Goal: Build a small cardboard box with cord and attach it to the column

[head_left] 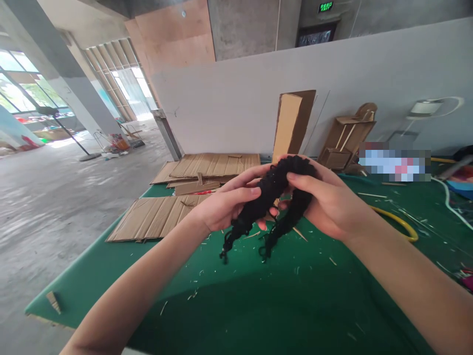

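A black, curly, fuzzy strip (271, 187), like a bundle of yarn or crinkled hair, is bent over into an upside-down U above the green table. My left hand (236, 197) is closed around its left length, thumb on top. With thumb and fingers, my right hand (318, 192) grips the bend and the right length. Both loose ends hang down, with thin curled strands at the tips. Some fingers of both hands are hidden behind the black strip, and its exact kind cannot be made out.
Flat cardboard sheets (155, 217) lie on the green table (236, 296) at left. An upright cardboard piece (290, 123) stands behind my hands. Farther right are a cardboard construction (347, 135), a yellow hose-like loop (401, 224) and a lamp (426, 108). Scraps litter the tabletop.
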Available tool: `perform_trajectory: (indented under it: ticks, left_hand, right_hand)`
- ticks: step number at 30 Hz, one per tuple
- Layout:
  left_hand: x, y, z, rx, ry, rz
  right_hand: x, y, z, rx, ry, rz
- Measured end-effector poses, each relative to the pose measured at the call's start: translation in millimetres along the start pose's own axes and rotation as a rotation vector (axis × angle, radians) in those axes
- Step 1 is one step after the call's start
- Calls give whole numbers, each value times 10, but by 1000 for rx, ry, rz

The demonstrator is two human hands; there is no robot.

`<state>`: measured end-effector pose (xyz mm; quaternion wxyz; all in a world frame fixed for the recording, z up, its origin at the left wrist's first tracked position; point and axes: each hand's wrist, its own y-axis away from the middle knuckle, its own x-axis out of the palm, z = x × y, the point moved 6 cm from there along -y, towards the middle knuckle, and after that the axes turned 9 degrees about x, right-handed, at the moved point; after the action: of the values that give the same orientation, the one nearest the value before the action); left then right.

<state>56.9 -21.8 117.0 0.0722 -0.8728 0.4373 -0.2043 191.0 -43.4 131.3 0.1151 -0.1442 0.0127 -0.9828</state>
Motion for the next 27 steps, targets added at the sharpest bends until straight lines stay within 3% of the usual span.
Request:
perform_trajectory:
  ticks: [3,7,10,14,22,27]
  left_hand:
    - [-12,-21,36,26,-134,-61]
    - [-7,-38,31,64,-353,-82]
    - [-38,-43,40,26,-205,-70]
    - [-93,-40,124,-77,39,-78]
    - [-20,-39,327,12,-151,-96]
    - [-167,-103,345,71,-97,-144]
  right_hand:
    - [10,-11,-66,10,36,22]
    - [-64,-33,-92,-18,205,-154]
    - [-128,-32,-22,-41,132,-241]
    - [-184,-18,110,-87,-11,-257]
    - [-106,-20,46,-51,-54,-287]
    - [-165,-3,105,-62,-92,-306]
